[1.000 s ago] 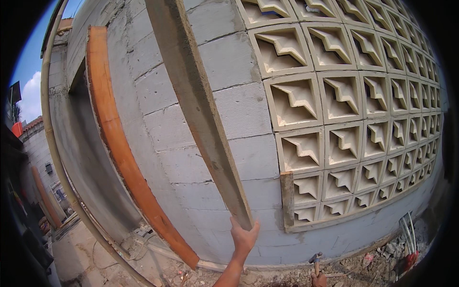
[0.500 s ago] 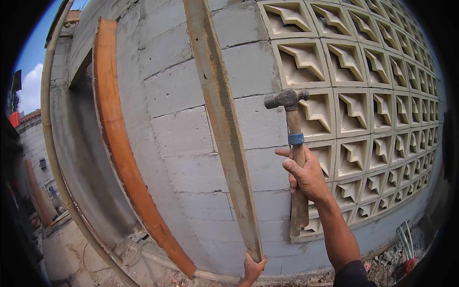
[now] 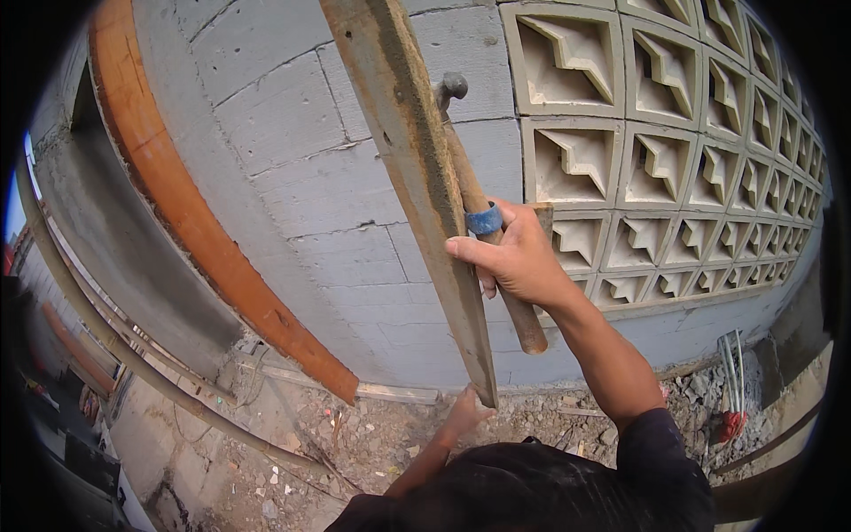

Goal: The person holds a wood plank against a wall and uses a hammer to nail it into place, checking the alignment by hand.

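A long, dirty wooden board (image 3: 412, 160) stands slanted in front of the block wall, its narrow lower end toward me. My right hand (image 3: 523, 257) is closed round the handle of a ball-peen hammer (image 3: 467, 168) with a blue band. The thumb of that hand presses on the board's face, and the hammer lies along the board's right edge. The board hides part of the hammer head; its rounded end shows. Down at the board's lower tip, my left hand (image 3: 459, 418) has its fingers apart, slightly blurred; whether it touches the board is hard to see.
Behind the board rises a grey block wall (image 3: 292, 195), with cream patterned vent blocks (image 3: 576, 160) on the right. An orange-brown plank (image 3: 195, 230) leans beside a doorway at left. A bamboo pole (image 3: 133, 355) slants across the left. Rubble (image 3: 275, 479) covers the ground; pipes (image 3: 732, 372) stand at right.
My right hand has moved left with the hammer, bringing it against the board, thumb on its face. My left hand's grip on the lower end has loosened. The view has tilted down.
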`<control>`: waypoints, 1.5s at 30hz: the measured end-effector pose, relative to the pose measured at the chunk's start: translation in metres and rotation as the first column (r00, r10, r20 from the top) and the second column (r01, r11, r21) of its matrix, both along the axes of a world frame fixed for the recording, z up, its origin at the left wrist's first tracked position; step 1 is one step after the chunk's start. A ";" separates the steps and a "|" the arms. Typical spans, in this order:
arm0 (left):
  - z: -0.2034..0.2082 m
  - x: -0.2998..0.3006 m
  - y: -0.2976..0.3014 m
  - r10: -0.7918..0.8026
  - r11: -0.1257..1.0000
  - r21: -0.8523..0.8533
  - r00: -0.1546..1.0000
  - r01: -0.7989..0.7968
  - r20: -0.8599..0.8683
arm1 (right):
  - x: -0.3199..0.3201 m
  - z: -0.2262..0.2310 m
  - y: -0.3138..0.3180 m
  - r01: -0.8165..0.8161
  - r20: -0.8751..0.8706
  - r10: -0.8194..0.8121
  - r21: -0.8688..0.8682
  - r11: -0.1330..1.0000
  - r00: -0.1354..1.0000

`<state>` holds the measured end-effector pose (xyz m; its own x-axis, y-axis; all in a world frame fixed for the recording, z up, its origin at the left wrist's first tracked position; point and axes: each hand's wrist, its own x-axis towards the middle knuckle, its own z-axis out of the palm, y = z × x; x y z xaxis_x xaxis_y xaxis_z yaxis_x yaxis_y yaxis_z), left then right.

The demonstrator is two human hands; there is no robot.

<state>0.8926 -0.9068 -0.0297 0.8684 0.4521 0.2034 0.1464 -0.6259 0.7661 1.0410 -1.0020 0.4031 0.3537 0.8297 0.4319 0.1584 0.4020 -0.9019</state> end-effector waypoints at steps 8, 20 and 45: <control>0.273 -0.045 0.043 0.501 0.858 -0.399 0.697 -0.324 0.513 | 0.001 -0.200 -0.001 0.337 0.255 -0.333 0.031 0.941 0.908; 0.265 -0.016 0.019 0.655 0.756 -0.562 0.357 -0.336 0.666 | -0.017 -0.359 -0.073 0.105 0.267 0.053 -0.541 0.834 0.962; 0.348 -0.120 0.145 0.508 0.848 -0.516 0.453 -0.117 0.732 | -0.066 -0.147 -0.003 -0.197 -0.344 0.091 -0.289 0.937 0.935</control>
<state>0.7725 -0.7615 0.3187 0.1604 0.8551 0.4930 -0.5374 -0.3432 0.7703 0.9747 -1.0047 0.2558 0.2948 0.9553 0.0242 -0.1983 0.0859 -0.9764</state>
